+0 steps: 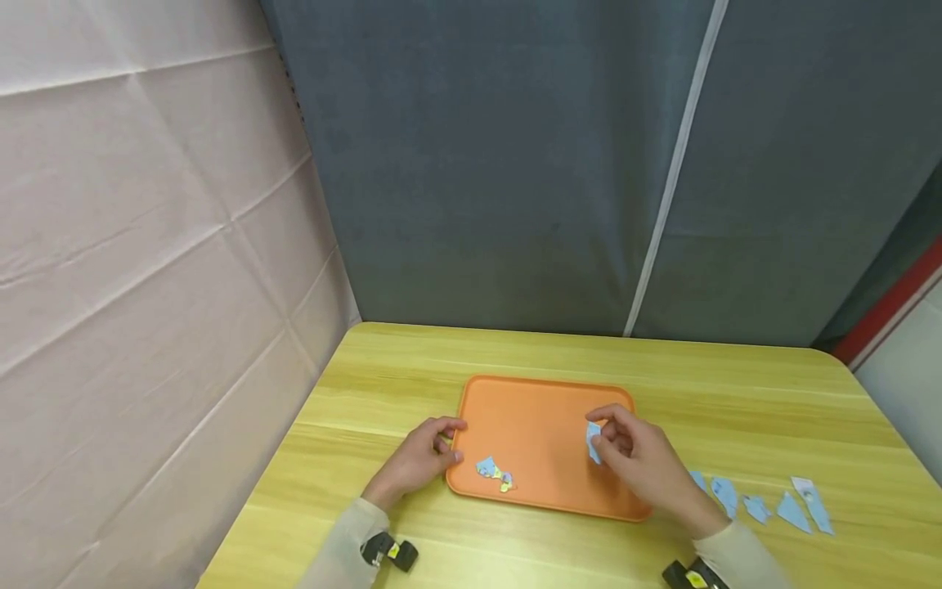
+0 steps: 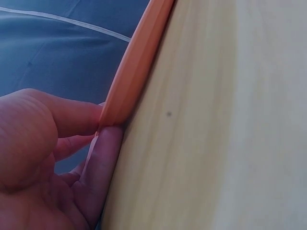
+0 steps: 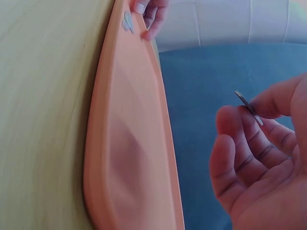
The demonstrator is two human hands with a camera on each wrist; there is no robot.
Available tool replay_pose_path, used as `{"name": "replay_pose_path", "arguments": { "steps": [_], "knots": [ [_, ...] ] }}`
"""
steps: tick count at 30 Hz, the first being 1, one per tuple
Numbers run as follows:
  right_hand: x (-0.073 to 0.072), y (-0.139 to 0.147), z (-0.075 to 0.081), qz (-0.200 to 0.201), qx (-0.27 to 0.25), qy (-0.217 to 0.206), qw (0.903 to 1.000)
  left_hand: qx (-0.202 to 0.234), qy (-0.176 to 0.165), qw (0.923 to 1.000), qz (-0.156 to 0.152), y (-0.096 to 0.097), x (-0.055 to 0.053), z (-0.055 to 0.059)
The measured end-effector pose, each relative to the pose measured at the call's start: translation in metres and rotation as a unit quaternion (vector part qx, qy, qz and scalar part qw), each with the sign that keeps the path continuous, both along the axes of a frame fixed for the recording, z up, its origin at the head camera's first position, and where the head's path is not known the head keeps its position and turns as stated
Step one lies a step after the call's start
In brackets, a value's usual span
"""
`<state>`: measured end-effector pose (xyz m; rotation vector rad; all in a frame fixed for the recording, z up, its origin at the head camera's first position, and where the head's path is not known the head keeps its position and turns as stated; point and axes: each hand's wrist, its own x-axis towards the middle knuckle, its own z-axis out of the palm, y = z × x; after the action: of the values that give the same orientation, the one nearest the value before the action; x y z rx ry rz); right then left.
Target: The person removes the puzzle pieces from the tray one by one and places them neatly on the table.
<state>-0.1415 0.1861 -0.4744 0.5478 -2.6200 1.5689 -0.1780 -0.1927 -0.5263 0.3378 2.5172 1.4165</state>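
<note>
An orange tray (image 1: 545,433) lies on the table, with joined puzzle pieces (image 1: 489,468), blue and yellow, near its front left corner. At the tray's left edge my left hand (image 1: 418,460) holds the rim; in the left wrist view, thumb and fingers (image 2: 108,148) meet at the orange edge. My right hand (image 1: 643,458) pinches a thin, flat blue puzzle piece (image 1: 593,442) between thumb and fingertips. It is raised above the tray's right part. Edge-on, the same piece (image 3: 249,108) shows in the right wrist view.
Several loose light-blue puzzle pieces (image 1: 793,513) with angular outlines lie on the wooden table (image 1: 751,393) right of the tray, one partly behind my right wrist. A grey-blue curtain (image 1: 478,164) hangs behind the table, and a pale cloth wall (image 1: 147,286) stands at the left.
</note>
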Motion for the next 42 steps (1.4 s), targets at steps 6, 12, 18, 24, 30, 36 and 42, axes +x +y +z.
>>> {"name": "replay_pose_path", "arguments": {
  "steps": [6,12,18,24,30,36,42],
  "knots": [
    [0.006,0.016,-0.001,-0.010,0.002,-0.004,0.9999,-0.004,0.007,1.0000,0.000,-0.001,0.000,0.003],
    [0.012,0.038,-0.004,-0.022,0.009,0.013,0.9996,0.001,0.002,1.0000,-0.003,-0.001,0.000,0.001],
    [0.016,0.062,-0.003,-0.044,0.036,0.030,0.9980,0.001,0.005,1.0000,-0.003,0.002,-0.001,0.000],
    [0.020,0.086,0.000,-0.090,0.072,0.033,0.9928,0.000,0.003,1.0000,0.000,0.002,-0.002,0.001],
    [0.019,0.108,-0.004,-0.119,0.095,0.048,0.9872,0.004,0.007,1.0000,-0.001,0.001,-0.001,0.002],
    [0.021,0.126,-0.009,-0.135,0.092,0.058,0.9849,0.003,0.008,1.0000,-0.002,0.001,0.000,0.003],
    [0.024,0.143,-0.013,-0.144,0.120,0.065,0.9802,-0.001,0.007,1.0000,-0.001,0.002,0.000,0.004]
  ]
}}
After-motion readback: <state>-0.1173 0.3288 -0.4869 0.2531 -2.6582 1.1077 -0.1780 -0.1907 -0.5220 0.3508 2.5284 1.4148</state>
